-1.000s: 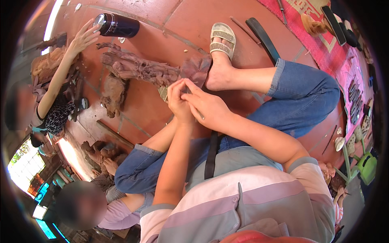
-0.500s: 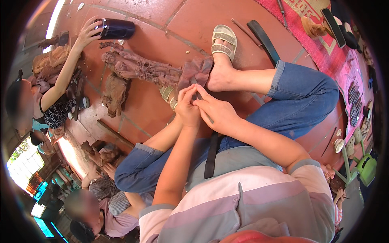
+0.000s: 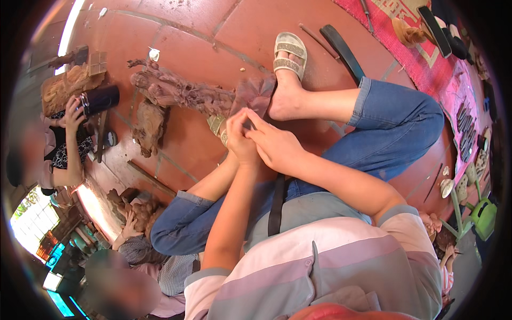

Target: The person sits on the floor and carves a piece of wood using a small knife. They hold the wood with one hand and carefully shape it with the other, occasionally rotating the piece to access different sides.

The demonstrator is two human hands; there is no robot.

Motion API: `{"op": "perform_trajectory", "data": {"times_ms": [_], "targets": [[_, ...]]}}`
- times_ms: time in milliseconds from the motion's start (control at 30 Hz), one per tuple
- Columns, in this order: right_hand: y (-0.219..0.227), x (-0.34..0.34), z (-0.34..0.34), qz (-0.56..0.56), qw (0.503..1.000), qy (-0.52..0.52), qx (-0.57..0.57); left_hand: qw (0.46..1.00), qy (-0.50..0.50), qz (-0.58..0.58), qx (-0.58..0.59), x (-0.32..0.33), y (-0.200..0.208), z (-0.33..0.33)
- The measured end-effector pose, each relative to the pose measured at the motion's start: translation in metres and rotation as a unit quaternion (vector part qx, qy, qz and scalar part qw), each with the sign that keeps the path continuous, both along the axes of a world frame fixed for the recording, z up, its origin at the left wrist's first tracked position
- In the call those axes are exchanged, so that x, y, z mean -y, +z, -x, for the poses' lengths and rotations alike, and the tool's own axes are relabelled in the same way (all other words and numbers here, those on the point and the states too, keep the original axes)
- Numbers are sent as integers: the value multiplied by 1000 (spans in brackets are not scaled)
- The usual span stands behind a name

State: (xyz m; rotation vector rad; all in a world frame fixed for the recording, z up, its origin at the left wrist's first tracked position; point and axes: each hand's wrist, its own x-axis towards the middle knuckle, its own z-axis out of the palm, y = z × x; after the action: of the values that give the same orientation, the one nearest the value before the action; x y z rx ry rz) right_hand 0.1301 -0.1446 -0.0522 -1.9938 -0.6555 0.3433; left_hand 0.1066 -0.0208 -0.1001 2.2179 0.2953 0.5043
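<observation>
- The left hand and right hand are held together, fingers bent; whether a tool is gripped between them cannot be told.
- The carved wooden figure is laid on the tiled floor, beyond the hands and stretched toward the far left; its block-like base is placed nearest the fingertips, just beside the sandalled foot.
- A second carved piece is set left of the hands, near the figure.
- At the far left, a dark flask is held by another person's hand.
- On the right, slender tools are laid in a row on pink cloth, near a red mat.
</observation>
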Motion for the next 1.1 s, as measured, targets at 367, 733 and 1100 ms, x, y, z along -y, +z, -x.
{"op": "perform_trajectory", "data": {"times_ms": [367,733,1100], "targets": [[7,15,4,17,999,14,-45,995,-39,74,-58,3,1,9],[-3,12,-9,29,998,45,32,979,-159,-37,-118,-10,30,-9],[-17,19,-21,1,995,70,-64,979,-189,-37,-63,-19,-6,-19]]}}
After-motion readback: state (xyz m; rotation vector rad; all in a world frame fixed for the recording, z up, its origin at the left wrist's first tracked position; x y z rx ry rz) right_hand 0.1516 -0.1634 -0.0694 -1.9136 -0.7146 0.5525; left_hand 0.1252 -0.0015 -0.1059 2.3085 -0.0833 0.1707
